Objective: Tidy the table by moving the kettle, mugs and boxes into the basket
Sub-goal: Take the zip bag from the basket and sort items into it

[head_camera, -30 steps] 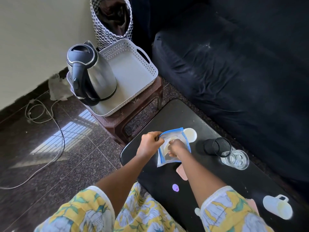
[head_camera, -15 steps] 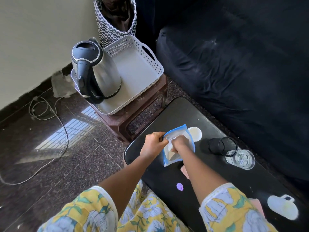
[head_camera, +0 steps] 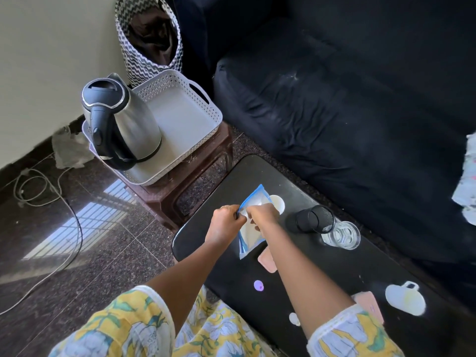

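A steel kettle [head_camera: 128, 130] with a black handle stands in the white perforated basket [head_camera: 190, 119], which rests on a brown stool. Over the black table [head_camera: 322, 274], my left hand [head_camera: 225, 222] and my right hand [head_camera: 262, 215] both grip the top edge of a blue-and-white box [head_camera: 251, 234], holding it tilted above the tabletop. A white mug [head_camera: 278, 204] stands just behind the box, partly hidden. Another white mug [head_camera: 404, 298] lies on its side near the table's right end. A pink box [head_camera: 268, 261] lies flat beneath my right forearm.
A black mesh cup [head_camera: 314, 220] lies beside a clear drinking glass [head_camera: 341, 235] on the table. A dark sofa [head_camera: 347, 112] runs along the table's far side. A zigzag-patterned bag [head_camera: 149, 42] stands behind the basket. A cable [head_camera: 51, 199] trails over the floor at left.
Both hands have lifted the blue-and-white box slightly and tilted it more upright. The view has shifted a little; the kettle and basket have not moved.
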